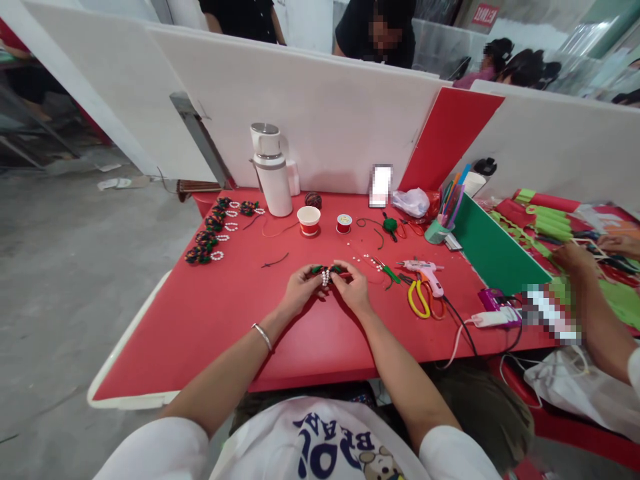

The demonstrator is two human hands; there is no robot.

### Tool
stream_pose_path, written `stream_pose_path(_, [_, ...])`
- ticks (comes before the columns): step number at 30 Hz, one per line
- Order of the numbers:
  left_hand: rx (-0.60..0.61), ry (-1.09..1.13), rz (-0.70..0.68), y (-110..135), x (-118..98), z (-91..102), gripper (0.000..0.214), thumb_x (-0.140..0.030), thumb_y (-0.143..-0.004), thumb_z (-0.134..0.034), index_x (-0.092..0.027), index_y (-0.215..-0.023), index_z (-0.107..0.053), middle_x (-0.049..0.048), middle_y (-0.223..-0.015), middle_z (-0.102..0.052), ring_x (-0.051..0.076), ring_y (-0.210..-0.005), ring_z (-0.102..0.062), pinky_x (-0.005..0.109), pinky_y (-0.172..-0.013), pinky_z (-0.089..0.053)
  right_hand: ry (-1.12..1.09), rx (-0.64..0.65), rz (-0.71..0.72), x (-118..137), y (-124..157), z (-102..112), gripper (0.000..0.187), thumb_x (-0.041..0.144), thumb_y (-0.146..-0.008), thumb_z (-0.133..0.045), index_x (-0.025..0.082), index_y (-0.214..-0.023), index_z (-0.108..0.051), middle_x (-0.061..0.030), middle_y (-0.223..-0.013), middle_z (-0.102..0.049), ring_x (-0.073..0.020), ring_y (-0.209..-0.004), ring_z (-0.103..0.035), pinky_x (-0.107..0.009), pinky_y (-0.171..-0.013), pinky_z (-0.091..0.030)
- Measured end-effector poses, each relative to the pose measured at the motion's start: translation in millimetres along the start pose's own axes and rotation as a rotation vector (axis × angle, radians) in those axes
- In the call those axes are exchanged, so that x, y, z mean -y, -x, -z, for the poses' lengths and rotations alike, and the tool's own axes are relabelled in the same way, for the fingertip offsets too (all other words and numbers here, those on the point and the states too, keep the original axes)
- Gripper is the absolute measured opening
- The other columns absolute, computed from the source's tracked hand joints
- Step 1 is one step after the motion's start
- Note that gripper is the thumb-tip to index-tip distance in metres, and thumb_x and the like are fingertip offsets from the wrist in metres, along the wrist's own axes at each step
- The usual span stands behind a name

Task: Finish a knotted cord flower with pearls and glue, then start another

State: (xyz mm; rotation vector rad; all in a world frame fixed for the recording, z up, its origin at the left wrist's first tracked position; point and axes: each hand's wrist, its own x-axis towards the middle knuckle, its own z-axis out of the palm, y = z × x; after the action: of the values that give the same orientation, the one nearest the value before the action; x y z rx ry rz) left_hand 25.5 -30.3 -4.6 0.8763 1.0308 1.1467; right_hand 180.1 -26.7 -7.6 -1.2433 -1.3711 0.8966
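Between my two hands is a small dark green and red yarn ornament with white pearl beads (326, 277), held just above the front middle of the red table. My left hand (303, 289) has its fingers closed on the ornament's left side. On the opposite side, my right hand (353, 288) pinches it with thumb and fingers. The fingers hide part of the yarn. Loose white beads (375, 263) and a green-handled tool (391, 274) lie just right of my right hand. Several similar yarn pieces with bead loops (206, 238) sit in a row at the table's left.
A white bottle (273, 180), a paper cup (309, 220) and a thread spool (344, 224) stand at the back. To the right lie a pink glue gun (425, 273), yellow-handled pliers (418, 300) and a power strip (495, 318). A green divider (495, 240) separates a co-worker's hands (575, 259).
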Motion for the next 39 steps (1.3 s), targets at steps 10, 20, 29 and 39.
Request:
stream_pose_path(10, [0.005, -0.017, 0.01, 0.4, -1.0, 0.2, 0.056, -0.049, -0.063, -0.088, -0.013, -0.098, -0.063, 0.0022, -0.061, -0.068, 0.017, -0.05, -0.066, 0.026, -0.045, -0.057, -0.01, -0.02, 0.029, -6.8, -1.3, -3.1, 0.032, 0.03, -0.082, -0.067, 0.022, -0.111, -0.077, -0.0054, -0.105, -0.081, -0.0189, -0.089, -0.074, -0.03, -0.079, -0.06])
stream_pose_path(20, [-0.012, 0.004, 0.012, -0.2, -0.8, 0.5, 0.06, -0.047, -0.061, -0.089, -0.013, -0.101, -0.062, 0.0018, -0.063, -0.069, 0.018, -0.051, -0.067, 0.027, -0.044, -0.057, 0.067, -0.028, 0.083, -4.4, -0.6, -1.2, 0.03, 0.029, -0.084, -0.069, 0.022, -0.112, -0.076, -0.0074, -0.111, -0.079, -0.0203, -0.098, -0.073, -0.029, -0.079, -0.059])
stream_pose_path(29, [0.01, -0.007, -0.004, 0.5, -1.7, 0.3, 0.056, -0.047, -0.062, -0.089, -0.013, -0.098, -0.063, 0.0021, -0.064, -0.069, 0.018, -0.053, -0.067, 0.027, -0.045, -0.057, 0.114, -0.026, 0.147, -9.0, -1.6, -0.6, 0.032, 0.027, -0.084, -0.068, 0.024, -0.115, -0.076, -0.0054, -0.104, -0.078, -0.0201, -0.095, -0.072, -0.033, -0.084, -0.06])
stream_pose_path(39, [-0.007, -0.029, -0.02, -1.3, 3.6, 0.7, 0.059, -0.05, -0.06, -0.091, -0.013, -0.098, -0.063, 0.0025, -0.064, -0.069, 0.018, -0.052, -0.067, 0.027, -0.044, -0.057, 0.162, -0.014, 0.205, -10.1, -1.6, 2.4, 0.033, 0.027, -0.085, -0.068, 0.024, -0.117, -0.076, -0.0056, -0.106, -0.078, -0.0197, -0.097, -0.071, -0.033, -0.088, -0.06])
